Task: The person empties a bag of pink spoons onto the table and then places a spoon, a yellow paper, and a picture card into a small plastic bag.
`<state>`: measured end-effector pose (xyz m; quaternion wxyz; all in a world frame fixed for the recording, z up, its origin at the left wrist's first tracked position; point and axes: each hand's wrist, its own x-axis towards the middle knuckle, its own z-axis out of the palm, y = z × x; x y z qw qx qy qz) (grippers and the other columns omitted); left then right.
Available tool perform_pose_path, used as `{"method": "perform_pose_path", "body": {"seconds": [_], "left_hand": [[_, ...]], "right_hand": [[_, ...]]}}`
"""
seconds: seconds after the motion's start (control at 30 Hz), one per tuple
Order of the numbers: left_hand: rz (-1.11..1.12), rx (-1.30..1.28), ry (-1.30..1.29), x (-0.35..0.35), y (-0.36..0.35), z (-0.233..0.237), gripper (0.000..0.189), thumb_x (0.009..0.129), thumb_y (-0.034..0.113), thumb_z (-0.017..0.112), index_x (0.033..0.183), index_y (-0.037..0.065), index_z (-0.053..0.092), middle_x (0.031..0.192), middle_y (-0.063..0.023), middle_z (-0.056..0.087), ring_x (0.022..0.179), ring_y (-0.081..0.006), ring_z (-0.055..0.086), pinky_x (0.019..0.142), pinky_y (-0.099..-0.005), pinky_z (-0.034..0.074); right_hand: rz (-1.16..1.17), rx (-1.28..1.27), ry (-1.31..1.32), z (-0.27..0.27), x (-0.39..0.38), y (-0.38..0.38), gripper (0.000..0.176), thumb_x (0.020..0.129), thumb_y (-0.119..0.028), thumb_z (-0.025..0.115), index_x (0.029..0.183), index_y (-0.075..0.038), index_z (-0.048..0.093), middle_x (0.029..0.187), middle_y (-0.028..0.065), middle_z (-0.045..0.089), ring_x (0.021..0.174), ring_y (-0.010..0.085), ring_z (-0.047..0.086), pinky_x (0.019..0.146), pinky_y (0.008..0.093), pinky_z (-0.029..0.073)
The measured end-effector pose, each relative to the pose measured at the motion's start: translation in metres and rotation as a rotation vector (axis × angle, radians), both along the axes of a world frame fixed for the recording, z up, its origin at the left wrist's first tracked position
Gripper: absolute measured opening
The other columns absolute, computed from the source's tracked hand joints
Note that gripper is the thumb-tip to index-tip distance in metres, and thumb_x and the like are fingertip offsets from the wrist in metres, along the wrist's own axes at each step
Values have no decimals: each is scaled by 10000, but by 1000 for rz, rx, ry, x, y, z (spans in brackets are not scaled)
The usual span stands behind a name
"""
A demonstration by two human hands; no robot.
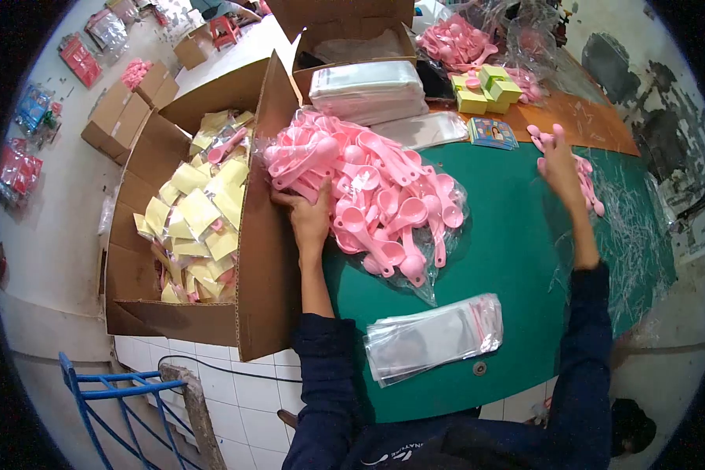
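A large heap of pink plastic spoons [384, 204] lies on clear plastic on the green table [517, 235]. My left hand [309, 219] is at the heap's left edge, fingers partly among the spoons and beside the cardboard box; whether it grips any is hidden. At the right, my right hand [560, 168] has its fingers bent over a few pink spoons [586, 184] near the orange board; its fingertips touch a pink piece at the top. A stack of clear plastic bags [435, 337] lies near the table's front edge.
An open cardboard box [262, 258] at the left holds packets with yellow cards [200, 211]. Behind the heap are stacked clear bags [368, 90], printed cards [492, 133], yellow-green boxes [486, 90] and more bagged pink spoons [454, 43]. Loose plastic strips [627, 235] cover the table's right side.
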<state>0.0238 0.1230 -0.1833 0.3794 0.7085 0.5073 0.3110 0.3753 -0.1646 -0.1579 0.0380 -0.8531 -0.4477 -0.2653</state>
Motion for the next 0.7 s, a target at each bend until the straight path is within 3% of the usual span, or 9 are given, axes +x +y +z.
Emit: {"method": "perform_pose_path", "body": {"seconds": [0.03,0.07,0.1,0.13,0.2,0.3,0.5,0.6,0.7], "left_hand": [[7,-6,13,0,0,0,1094,740,597,544,1251,-157,-61,1018,-406,484,1005,-481,482,850,-436,395],[11,-15,26,0,0,-1,1097,739,597,545,1250,-160,-62,1021,-407,482,1008,-481,480,853,-435,394],[20,47,-1,2,2,-8,1107,737,599,546,1246,-173,-62,1025,-408,479,1016,-481,474,859,-432,391],[16,35,-1,1,1,-9,1106,736,600,546,1247,-174,-57,1026,-408,478,1018,-481,472,860,-431,391],[7,18,-11,0,1,-5,1104,735,601,546,1248,-177,-46,1028,-410,476,1021,-481,470,862,-430,391],[-8,0,-28,-1,-1,-3,1085,738,604,540,1247,-177,-14,1032,-402,481,1023,-474,473,860,-426,393],[-9,-10,7,-1,5,-8,1074,740,608,534,1242,-165,-19,1016,-392,498,1003,-470,490,842,-429,401],[-59,-96,5,-3,7,-3,1089,748,583,547,1226,-217,-15,1069,-382,481,1060,-431,476,881,-373,378],[-52,-88,21,-4,1,7,1079,757,563,552,1213,-249,6,1103,-377,468,1095,-416,463,900,-346,368]], "right_hand": [[-129,-147,382,21,-55,12,265,723,-70,578,974,8,542,982,166,551,908,303,535,792,379,431],[159,8,567,19,-95,17,174,723,-64,579,887,-10,601,893,126,592,827,279,568,750,359,450],[427,-40,767,32,-133,31,141,736,-82,590,860,-33,638,828,120,616,791,264,591,741,334,462],[676,-106,914,33,-158,43,208,736,-141,603,924,-53,622,961,135,592,885,286,568,809,341,450],[824,3,651,7,-182,63,355,736,-136,626,1071,-45,549,1113,157,525,1014,301,517,858,334,424],[584,71,378,-9,-199,84,452,714,-137,628,1118,-11,469,1128,186,475,1060,339,458,906,357,387],[634,-107,681,-7,-190,65,519,621,-78,642,1098,-6,450,1131,177,447,1092,345,424,944,383,353],[798,-81,823,-10,-189,31,570,571,-23,637,1106,-17,441,1125,168,446,1087,338,432,937,380,358],[727,90,828,-2,-187,5,599,559,-13,650,1117,-22,432,1135,176,425,1086,339,426,937,372,359]]}}
